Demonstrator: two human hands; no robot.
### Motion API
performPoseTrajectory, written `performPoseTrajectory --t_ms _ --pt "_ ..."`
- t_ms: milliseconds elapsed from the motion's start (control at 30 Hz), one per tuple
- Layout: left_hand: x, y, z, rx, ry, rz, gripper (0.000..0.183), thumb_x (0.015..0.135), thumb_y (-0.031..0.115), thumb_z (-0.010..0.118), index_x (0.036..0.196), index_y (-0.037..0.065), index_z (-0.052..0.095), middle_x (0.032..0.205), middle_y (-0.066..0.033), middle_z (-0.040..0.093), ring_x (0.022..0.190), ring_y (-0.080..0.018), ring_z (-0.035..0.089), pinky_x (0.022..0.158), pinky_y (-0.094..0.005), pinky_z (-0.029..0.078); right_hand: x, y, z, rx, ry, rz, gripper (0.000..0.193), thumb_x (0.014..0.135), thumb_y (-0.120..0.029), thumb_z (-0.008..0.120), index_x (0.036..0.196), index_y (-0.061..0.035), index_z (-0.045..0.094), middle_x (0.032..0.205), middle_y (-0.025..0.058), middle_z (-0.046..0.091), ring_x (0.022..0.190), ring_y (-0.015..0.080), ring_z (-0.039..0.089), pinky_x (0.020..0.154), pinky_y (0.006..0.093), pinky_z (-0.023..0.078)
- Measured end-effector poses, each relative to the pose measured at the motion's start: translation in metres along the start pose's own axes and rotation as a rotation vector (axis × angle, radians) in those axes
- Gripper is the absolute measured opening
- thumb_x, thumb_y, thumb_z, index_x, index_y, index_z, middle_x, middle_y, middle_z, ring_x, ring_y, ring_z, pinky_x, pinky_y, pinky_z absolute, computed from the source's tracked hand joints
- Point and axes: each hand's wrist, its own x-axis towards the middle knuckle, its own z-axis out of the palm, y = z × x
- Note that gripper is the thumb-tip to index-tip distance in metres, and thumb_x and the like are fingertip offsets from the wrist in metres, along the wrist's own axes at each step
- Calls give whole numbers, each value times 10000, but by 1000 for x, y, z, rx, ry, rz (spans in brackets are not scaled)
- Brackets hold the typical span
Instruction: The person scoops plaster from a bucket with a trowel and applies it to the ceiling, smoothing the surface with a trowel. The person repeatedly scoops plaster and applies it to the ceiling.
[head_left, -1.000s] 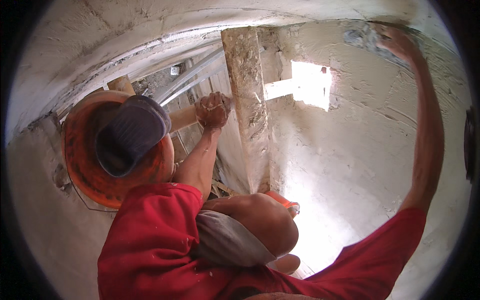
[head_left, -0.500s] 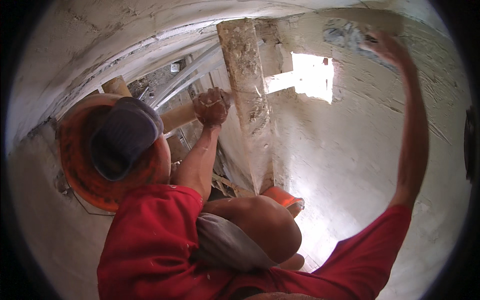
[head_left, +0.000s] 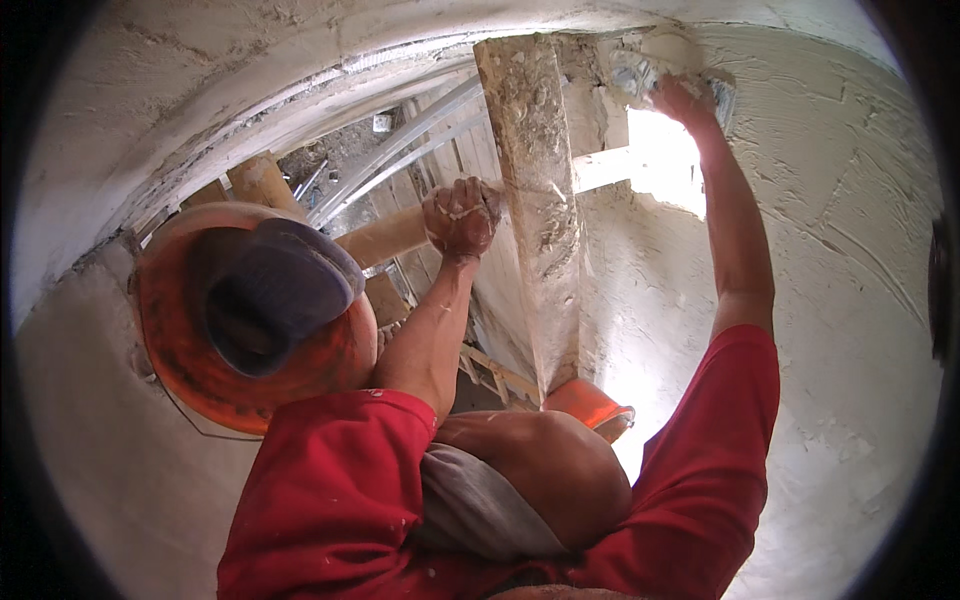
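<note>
— What's the person wearing?
— A red short-sleeved shirt (head_left: 330,500), spotted here and there with pale plaster, and grey shorts (head_left: 480,510) bunched over the thigh.
— Arms covered?
— No, bare below the sleeves. The left hand (head_left: 460,215) is caked with dried plaster; the right hand (head_left: 680,100) is smeared too.

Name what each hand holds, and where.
Left hand fists around the horizontal wooden pole beside the upright post. Right hand presses wet plaster; tool unclear.
</note>
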Motion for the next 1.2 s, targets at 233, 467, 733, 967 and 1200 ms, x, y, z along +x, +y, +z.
performPoseTrajectory --t_ms 233,467,733,967,1200 --pt "-14 6 38 1867 313 474 199 835 306 491 914 132 548 919 -15 534 934 -177 520 835 -384 413 -9 62 74 -2195 355 -444 617 871 -434 515 1386 -177 291 1344 62 438 1193 208 464 1025 403 395" --pt "-25 25 88 2210 432 737 323 773 346 577 990 110 609 988 -48 604 919 -217 551 822 -434 410 -9 137 -5 -1277 162 -123 562 893 -497 466 1356 -190 379 1319 25 474 1234 168 429 1050 375 358" --pt "-33 38 135 2297 531 551 445 733 385 625 1073 97 636 1048 -64 638 916 -253 567 807 -451 410 -172 144 -198 -73 364 120 651 883 -552 511 1361 -125 399 1085 141 600 977 214 591 860 414 486" --pt "-16 25 72 2286 457 1065 392 670 364 641 971 121 581 878 -34 570 810 -224 562 752 -404 414 -319 194 -274 111 372 354 604 897 -535 505 1329 -119 431 950 94 585 815 153 554 705 332 463" --pt "-20 14 84 2224 477 978 288 780 295 570 978 85 575 938 -76 581 907 -224 561 834 -407 424 -466 185 -311 409 408 614 560 912 -518 500 1297 -113 464 815 46 570 654 92 517 550 251 440"
